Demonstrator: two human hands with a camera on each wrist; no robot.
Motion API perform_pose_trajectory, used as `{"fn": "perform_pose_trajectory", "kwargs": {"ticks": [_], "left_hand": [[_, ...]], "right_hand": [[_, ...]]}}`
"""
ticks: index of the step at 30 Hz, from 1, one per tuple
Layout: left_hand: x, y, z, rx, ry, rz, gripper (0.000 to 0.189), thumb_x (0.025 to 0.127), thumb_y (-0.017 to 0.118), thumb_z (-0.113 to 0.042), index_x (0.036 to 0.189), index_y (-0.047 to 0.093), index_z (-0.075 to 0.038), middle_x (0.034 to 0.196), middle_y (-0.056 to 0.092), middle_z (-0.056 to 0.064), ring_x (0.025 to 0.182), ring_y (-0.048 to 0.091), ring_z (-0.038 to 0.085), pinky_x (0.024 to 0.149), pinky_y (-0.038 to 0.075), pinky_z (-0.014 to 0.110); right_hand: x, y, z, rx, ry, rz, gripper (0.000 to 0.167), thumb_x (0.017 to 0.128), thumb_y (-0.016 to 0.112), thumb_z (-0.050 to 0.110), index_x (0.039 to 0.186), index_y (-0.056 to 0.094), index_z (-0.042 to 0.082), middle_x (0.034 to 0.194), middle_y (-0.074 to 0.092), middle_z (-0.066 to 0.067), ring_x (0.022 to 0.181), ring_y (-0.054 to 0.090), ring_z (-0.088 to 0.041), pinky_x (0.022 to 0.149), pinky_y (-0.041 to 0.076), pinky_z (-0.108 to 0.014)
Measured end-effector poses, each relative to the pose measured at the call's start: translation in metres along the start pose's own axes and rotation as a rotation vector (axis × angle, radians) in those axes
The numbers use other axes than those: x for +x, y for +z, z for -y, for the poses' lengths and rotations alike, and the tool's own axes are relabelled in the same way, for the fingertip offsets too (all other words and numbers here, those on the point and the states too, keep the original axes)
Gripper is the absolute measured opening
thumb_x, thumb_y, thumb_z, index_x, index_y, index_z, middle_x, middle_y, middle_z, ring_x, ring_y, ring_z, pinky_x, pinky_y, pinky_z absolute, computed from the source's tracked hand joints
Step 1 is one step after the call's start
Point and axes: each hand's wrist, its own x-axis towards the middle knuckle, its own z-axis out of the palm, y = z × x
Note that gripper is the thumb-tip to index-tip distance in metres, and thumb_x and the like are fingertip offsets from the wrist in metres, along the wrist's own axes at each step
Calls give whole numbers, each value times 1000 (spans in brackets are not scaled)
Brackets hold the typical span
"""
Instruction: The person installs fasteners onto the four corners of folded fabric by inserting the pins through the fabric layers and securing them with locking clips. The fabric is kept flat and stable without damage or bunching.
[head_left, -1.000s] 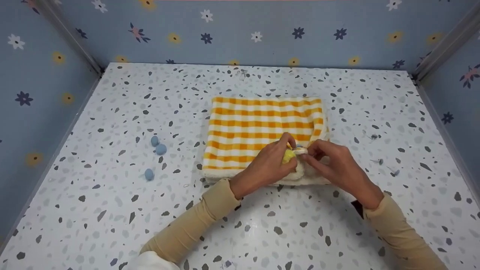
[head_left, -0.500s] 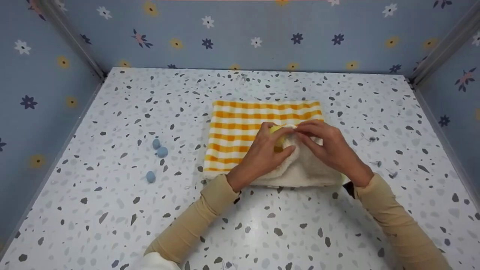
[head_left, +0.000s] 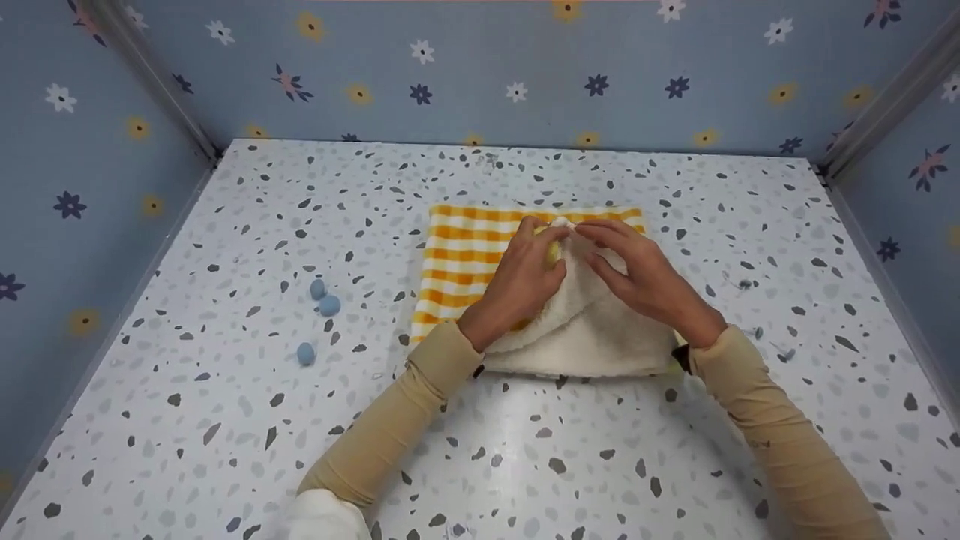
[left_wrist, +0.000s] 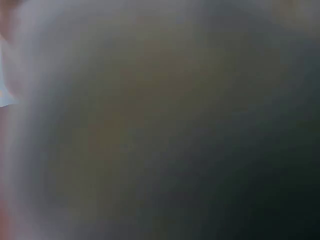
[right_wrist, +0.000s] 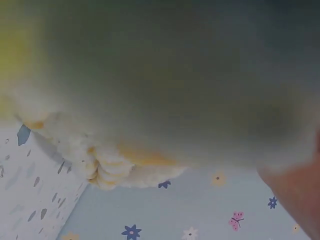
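A folded blanket [head_left: 465, 247], yellow-and-white checked on one side and cream fleece on the other, lies on the speckled table. Its front layer is lifted, so the cream side faces the head camera. My left hand [head_left: 514, 281] pinches the raised edge from the left, fingers curled around it; a fuzzy yellow patch [head_left: 553, 255] shows beneath those fingers. From the right, my right hand [head_left: 645, 274] pinches the same edge, its fingertips close to the left hand's. Bunched checked cloth [right_wrist: 107, 170] fills part of the right wrist view. Blur covers nearly all of the left wrist view.
To the left on the table [head_left: 480, 465] lie 3 small blue egg-shaped caps [head_left: 329, 305]. On the right are 3 small pins with grey-blue bases [head_left: 785, 354]. Flowered blue panels [head_left: 480, 67] wall in the back and both sides.
Both hands have moved toward the back of the table, drawing the blanket's front edge up and over. More of the cream side now shows. The caps and pins stay on the table.
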Motion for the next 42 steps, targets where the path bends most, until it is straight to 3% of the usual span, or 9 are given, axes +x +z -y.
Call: {"fn": "perform_pose_trajectory", "kwargs": {"ticks": [4,12,18,23,30,33,38,42], "left_hand": [[9,-2,6,84,-15,7,45,102,62,-9,146,55,-3,146,41,21,128,50,33,108,42,41],[21,-4,23,182,-34,30,53,101,58,-3,152,44,3,149,34,27,130,45,41,110,39,44],[25,-5,28,154,-179,81,59,104,54,-8,157,32,7,155,26,29,133,44,42,110,40,43],[25,-8,24,110,-272,87,62,105,53,-11,158,26,7,159,18,27,138,39,40,111,40,41],[21,-11,25,131,-364,91,63,107,48,-10,159,20,9,158,13,28,138,35,43,111,39,43],[15,-11,26,231,-348,101,60,107,49,-10,159,24,7,157,16,30,135,37,45,107,43,46],[2,-9,27,519,-242,33,56,104,59,-12,155,39,3,148,33,31,120,46,44,94,49,50],[-8,-7,25,612,-173,-41,51,105,58,-10,152,44,3,148,36,31,118,45,43,93,46,50]], "right_hand": [[11,4,-5,-15,59,97,42,103,60,3,145,54,-4,146,53,-22,135,50,-36,108,43,-52],[34,14,-15,-65,155,282,49,109,48,10,154,38,-7,158,35,-28,147,33,-42,118,30,-56],[43,12,-22,-92,185,411,49,110,47,10,154,37,-9,159,31,-32,148,28,-45,120,25,-56],[50,8,-24,-75,209,518,51,110,46,13,156,34,-8,161,27,-32,150,22,-46,121,20,-58],[57,12,-28,-96,182,555,52,111,44,17,157,34,-6,161,28,-31,151,20,-47,122,16,-58],[57,15,-31,-99,186,569,52,112,43,18,158,33,-4,162,27,-30,152,18,-48,122,14,-59],[56,15,-33,-83,203,584,53,112,44,19,158,32,-3,163,25,-29,153,16,-47,122,13,-59],[55,12,-32,-46,223,590,55,112,45,20,159,30,-3,164,23,-28,154,15,-44,122,14,-58]]}}
